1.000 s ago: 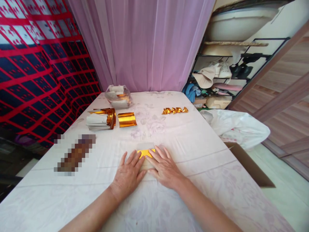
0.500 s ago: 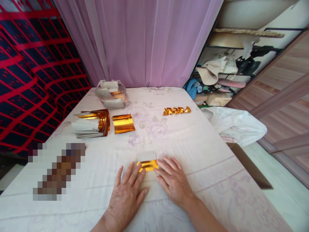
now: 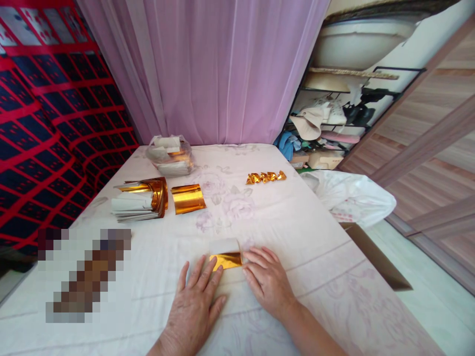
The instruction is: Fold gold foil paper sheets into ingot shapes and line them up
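A small sheet of gold foil paper [image 3: 227, 261] lies in front of me, its gold part nearest and a white part behind, apparently folded. The fingertips of my left hand [image 3: 195, 306] rest flat and spread on its left edge. My right hand [image 3: 270, 283] lies beside the right edge, fingers stretched out, the tips at or just touching the paper. Farther off, a single gold sheet [image 3: 188, 199] lies by a stack of folded gold-and-white sheets [image 3: 139, 203]. Several folded gold foil pieces [image 3: 266, 177] sit in a row at the far right.
A clear plastic bag [image 3: 169, 157] of more sheets stands at the table's back left. The flowered cloth [image 3: 237, 207] covers the table. A blurred-out patch [image 3: 91, 272] hides something at left. Right of the table are a white plastic bag [image 3: 356, 198] and a cluttered shelf [image 3: 326, 116].
My right hand's fingers have drawn closer together and slipped a little off the paper's right edge. My left hand stays on the paper. The whole view has shifted slightly.
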`<state>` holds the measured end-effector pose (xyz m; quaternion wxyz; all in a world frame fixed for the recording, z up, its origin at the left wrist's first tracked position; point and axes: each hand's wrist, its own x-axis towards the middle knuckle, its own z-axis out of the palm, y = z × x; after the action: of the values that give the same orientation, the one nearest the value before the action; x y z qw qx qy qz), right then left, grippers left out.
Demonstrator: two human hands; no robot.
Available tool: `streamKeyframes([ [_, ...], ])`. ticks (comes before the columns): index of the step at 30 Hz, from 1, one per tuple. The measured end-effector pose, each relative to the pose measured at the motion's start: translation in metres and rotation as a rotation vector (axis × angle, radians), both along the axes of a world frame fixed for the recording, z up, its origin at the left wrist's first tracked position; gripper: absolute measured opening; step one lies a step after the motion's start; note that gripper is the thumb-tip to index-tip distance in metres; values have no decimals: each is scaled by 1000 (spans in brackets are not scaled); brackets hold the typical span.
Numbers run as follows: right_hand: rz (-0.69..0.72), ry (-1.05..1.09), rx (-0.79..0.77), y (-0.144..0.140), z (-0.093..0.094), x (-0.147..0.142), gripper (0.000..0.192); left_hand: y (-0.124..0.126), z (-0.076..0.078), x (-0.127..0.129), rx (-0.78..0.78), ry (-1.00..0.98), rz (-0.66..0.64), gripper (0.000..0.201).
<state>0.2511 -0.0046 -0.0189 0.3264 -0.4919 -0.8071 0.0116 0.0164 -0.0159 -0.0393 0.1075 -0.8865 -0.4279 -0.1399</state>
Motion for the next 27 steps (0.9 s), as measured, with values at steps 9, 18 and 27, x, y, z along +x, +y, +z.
streamKeyframes([
  [9, 22, 90, -123, 39, 6, -3, 19, 0, 2, 2, 34, 13, 19, 48],
  [18, 66, 63, -169, 24, -3, -11, 37, -3, 6, 3, -86, -31, 30, 49],
  [27, 90, 112, -146, 31, -10, -6, 13, -5, 14, 3, -93, -129, 40, 53],
])
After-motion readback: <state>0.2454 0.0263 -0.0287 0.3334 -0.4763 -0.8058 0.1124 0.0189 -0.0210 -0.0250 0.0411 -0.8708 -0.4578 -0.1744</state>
